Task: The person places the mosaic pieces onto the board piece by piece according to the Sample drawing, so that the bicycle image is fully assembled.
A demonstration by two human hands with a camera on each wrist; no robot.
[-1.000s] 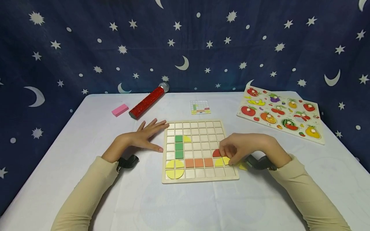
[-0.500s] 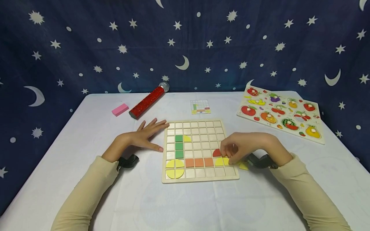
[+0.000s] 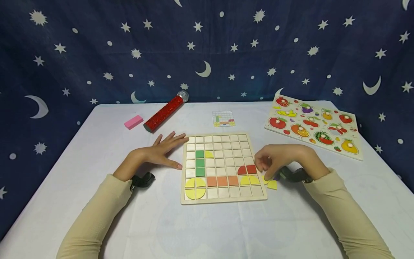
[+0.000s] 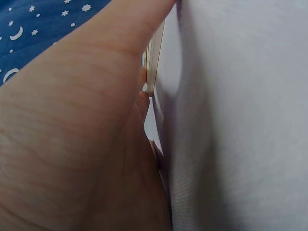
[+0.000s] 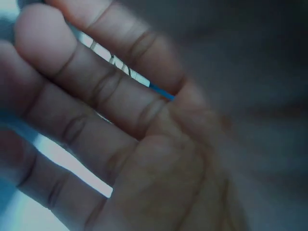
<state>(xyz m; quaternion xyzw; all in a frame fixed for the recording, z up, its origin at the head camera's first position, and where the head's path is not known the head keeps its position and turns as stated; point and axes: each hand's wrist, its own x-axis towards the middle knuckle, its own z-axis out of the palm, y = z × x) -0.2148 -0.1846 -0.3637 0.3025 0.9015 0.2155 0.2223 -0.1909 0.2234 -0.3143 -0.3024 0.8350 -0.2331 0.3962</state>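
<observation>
A wooden grid board (image 3: 223, 202) lies flat in the head view. My left hand (image 3: 165, 151) is spread at its left side, fingertips on the far left edge and thumb by the near part. In the left wrist view that hand (image 4: 86, 115) fills the left half, beside the board's edge (image 4: 154, 62). My right hand (image 3: 275, 158) hovers at the board's right edge, fingers loosely bent, over loose yellow pieces (image 3: 272, 185). The right wrist view shows its palm (image 5: 163, 168) bare. On the grid are red pieces (image 3: 251, 169), yellow quarter-circles (image 3: 244, 180), green squares (image 3: 199, 163) and orange squares (image 3: 222, 181).
Behind the board lies a small pattern card (image 3: 224, 118). A red glitter microphone (image 3: 165, 113) and a pink block (image 3: 133, 122) are at the back left. A fruit peg puzzle (image 3: 313, 126) lies at the back right, before a dark starry curtain (image 3: 207, 43).
The right hand has set a yellow quarter-circle, tilted a second ago, flat in its cell and moved right, uncovering a red square and the loose pieces. The left hand stays in place.
</observation>
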